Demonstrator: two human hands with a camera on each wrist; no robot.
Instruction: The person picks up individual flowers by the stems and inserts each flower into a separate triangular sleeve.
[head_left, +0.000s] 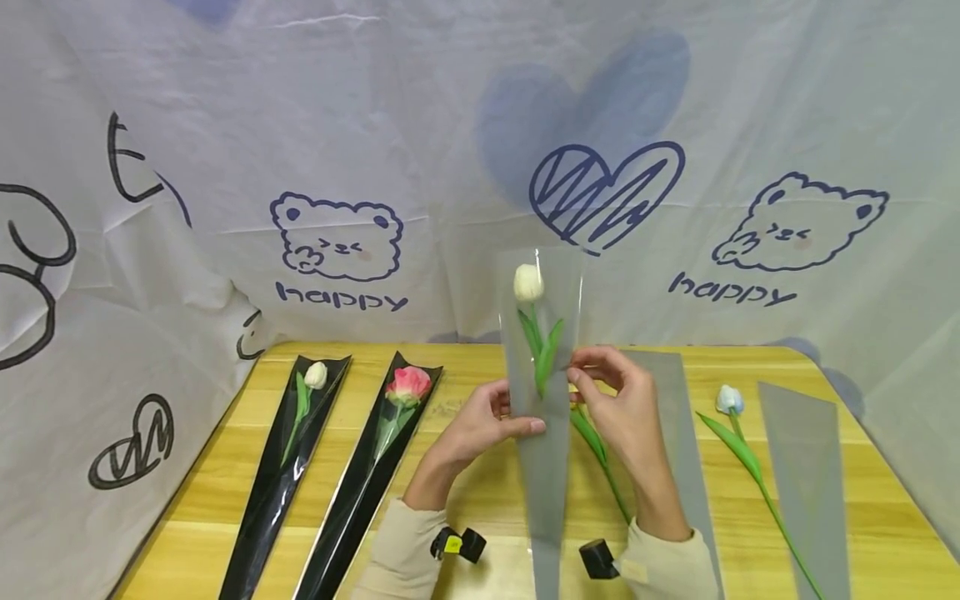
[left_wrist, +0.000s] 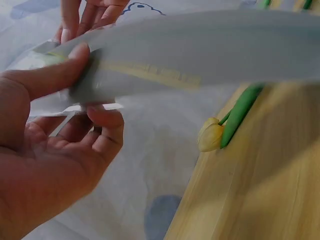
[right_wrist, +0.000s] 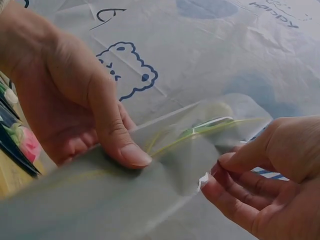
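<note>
A white tulip stands upright inside a tapered sleeve, clear in front with a grey back, held above the table. My left hand grips the sleeve's left side, thumb across its front and fingers behind. At the right edge, my right hand pinches with thumb and fingertips. In the right wrist view, a small whitish crumpled bit shows at the sleeve's edge by those fingertips; whether it is film or a peeled strip is unclear. Below, a yellow tulip lies on the table, its bloom mostly hidden in the head view.
At left on the wooden table lie two black sleeves, one with a white tulip, the other with a pink flower. To the right are a grey sleeve, a blue-white tulip and another grey sleeve. Printed cloth hangs behind.
</note>
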